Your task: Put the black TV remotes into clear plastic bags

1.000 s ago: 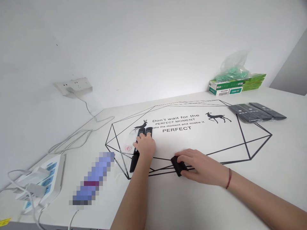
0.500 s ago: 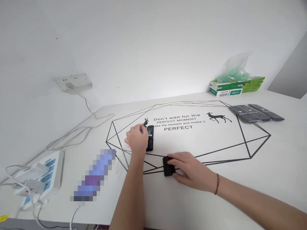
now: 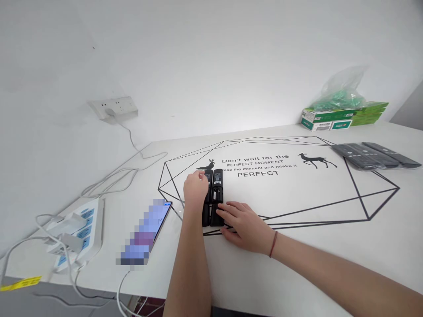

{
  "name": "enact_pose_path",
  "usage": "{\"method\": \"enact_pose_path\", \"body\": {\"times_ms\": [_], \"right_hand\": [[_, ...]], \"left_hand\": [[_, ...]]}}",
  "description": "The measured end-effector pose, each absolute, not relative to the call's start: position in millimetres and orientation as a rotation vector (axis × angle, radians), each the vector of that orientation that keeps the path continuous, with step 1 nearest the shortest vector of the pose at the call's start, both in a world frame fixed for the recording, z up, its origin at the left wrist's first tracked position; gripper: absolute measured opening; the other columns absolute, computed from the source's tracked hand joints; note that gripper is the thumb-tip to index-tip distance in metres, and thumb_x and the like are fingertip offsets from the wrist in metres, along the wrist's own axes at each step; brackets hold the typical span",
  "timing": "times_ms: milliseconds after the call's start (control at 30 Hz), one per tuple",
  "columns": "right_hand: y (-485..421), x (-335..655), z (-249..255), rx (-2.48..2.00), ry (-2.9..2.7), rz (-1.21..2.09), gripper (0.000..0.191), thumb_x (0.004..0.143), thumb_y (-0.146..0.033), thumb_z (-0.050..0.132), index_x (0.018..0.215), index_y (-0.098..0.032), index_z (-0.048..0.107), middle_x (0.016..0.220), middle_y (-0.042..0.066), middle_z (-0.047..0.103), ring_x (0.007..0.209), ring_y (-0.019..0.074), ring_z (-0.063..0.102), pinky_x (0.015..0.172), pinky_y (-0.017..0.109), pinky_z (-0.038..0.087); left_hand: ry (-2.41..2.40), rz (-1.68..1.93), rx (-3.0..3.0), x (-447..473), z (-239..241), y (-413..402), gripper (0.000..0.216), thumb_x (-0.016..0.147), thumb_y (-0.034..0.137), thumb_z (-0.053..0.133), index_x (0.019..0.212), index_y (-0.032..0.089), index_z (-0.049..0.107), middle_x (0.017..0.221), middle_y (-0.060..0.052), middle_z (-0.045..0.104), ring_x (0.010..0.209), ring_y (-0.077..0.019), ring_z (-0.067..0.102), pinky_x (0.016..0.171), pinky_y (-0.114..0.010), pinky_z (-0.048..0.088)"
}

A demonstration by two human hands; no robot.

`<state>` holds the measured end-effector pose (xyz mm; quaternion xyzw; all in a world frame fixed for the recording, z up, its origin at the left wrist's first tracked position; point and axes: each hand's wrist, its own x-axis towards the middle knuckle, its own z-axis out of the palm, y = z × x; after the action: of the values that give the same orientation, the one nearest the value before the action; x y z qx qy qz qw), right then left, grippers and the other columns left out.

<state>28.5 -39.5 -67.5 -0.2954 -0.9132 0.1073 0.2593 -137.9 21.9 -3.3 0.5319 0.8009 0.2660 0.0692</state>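
Note:
Two black remote controls lie face down side by side, their battery bays uncovered. The right-hand remote control [image 3: 217, 178] shows its label and bay. My left hand [image 3: 195, 187] has its fingers curled over the left-hand remote control [image 3: 208, 180], hiding much of it. Just below that one is a black battery cover [image 3: 205, 215], partly behind my left wrist. A second black battery cover [image 3: 216, 216] lies below the right-hand remote. My right hand [image 3: 246, 226] has its fingertips on this cover, with the thumb near its lower right corner.
A phone [image 3: 145, 233] with a cable lies left of my arm. Farther left are a power strip [image 3: 89, 237] and loose cables [image 3: 109, 185]. Wrapped remotes [image 3: 366, 156] lie at the right, before green-and-white boxes [image 3: 327, 119] and a plastic bag [image 3: 343, 97].
My right hand has moved the battery cover leftward, to just below the right-hand remote. My left hand stays at the left-hand remote, more of which now shows. The view has shifted left.

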Motion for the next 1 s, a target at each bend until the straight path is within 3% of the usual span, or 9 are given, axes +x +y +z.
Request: {"method": "enact_pose_path", "body": {"times_ms": [367, 533, 633, 733, 833, 933, 1000], "right_hand": [[-40.0, 30.0, -64.9, -0.800, -2.462, 0.350, 0.034, 0.087, -0.028, 0.050, 0.118, -0.015, 0.057, 0.134, 0.012, 0.054, 0.122, 0.0291, 0.047, 0.097, 0.046, 0.043], [-23.8, 55.3, -63.5, -0.828, -2.368, 0.331, 0.032, 0.085, -0.030, 0.054, 0.115, -0.019, 0.059, 0.131, 0.009, 0.057, 0.120, 0.0237, 0.049, 0.097, 0.039, 0.044], [3.3, 103.8, -63.7, -1.082, -2.236, 0.198, 0.027, 0.083, -0.030, 0.057, 0.108, -0.023, 0.061, 0.121, 0.006, 0.063, 0.112, 0.0200, 0.055, 0.096, 0.034, 0.044], [33.7, 179.5, -61.4, -1.427, -2.014, 0.078, 0.024, 0.080, -0.025, 0.055, 0.102, -0.020, 0.063, 0.114, 0.010, 0.064, 0.109, 0.0249, 0.055, 0.097, 0.040, 0.041], [56.2, 258.8, -57.3, -1.829, -1.613, -0.054, 0.034, 0.080, -0.024, 0.048, 0.110, -0.011, 0.057, 0.118, 0.019, 0.058, 0.114, 0.0326, 0.048, 0.099, 0.050, 0.034], [68.3, 313.6, -58.1, -2.140, -1.174, -0.127, 0.047, 0.081, -0.031, 0.045, 0.120, -0.005, 0.048, 0.130, 0.029, 0.041, 0.121, 0.0423, 0.034, 0.092, 0.061, 0.030], [73.2, 331.5, -62.3, -2.252, -1.024, -0.103, 0.050, 0.079, -0.040, 0.049, 0.115, -0.006, 0.051, 0.126, 0.028, 0.042, 0.118, 0.0434, 0.035, 0.090, 0.060, 0.031]], "left_hand": [[2.330, 0.812, 1.666, -128.8, -3.8, 22.5, 0.035, 0.086, 0.022, 0.037, 0.107, 0.021, 0.065, 0.108, -0.008, 0.068, 0.098, -0.0229, 0.062, 0.084, -0.033, 0.045], [2.253, 0.839, 1.914, -114.6, -9.9, 27.7, 0.033, 0.086, 0.027, 0.037, 0.100, 0.020, 0.066, 0.097, -0.008, 0.070, 0.092, -0.0235, 0.062, 0.083, -0.034, 0.046], [2.121, 0.868, 2.061, -99.5, -14.5, 29.7, 0.034, 0.085, 0.029, 0.037, 0.099, 0.019, 0.066, 0.098, -0.008, 0.070, 0.093, -0.0237, 0.062, 0.082, -0.034, 0.046], [1.937, 0.872, 2.137, -82.2, -17.7, 26.9, 0.032, 0.085, 0.030, 0.038, 0.095, 0.020, 0.067, 0.101, -0.006, 0.070, 0.095, -0.0227, 0.062, 0.082, -0.032, 0.046], [1.794, 0.902, 2.174, -66.2, -19.1, 20.8, 0.028, 0.084, 0.031, 0.040, 0.091, 0.022, 0.066, 0.099, -0.005, 0.071, 0.094, -0.0211, 0.063, 0.083, -0.030, 0.046], [1.698, 0.950, 2.209, -54.9, -21.3, 15.3, 0.027, 0.085, 0.032, 0.040, 0.090, 0.022, 0.065, 0.097, -0.004, 0.071, 0.091, -0.0204, 0.063, 0.084, -0.031, 0.047], [1.646, 0.951, 2.237, -50.3, -23.4, 12.9, 0.028, 0.086, 0.034, 0.039, 0.090, 0.023, 0.064, 0.096, -0.004, 0.071, 0.090, -0.0203, 0.063, 0.083, -0.032, 0.047]]}}
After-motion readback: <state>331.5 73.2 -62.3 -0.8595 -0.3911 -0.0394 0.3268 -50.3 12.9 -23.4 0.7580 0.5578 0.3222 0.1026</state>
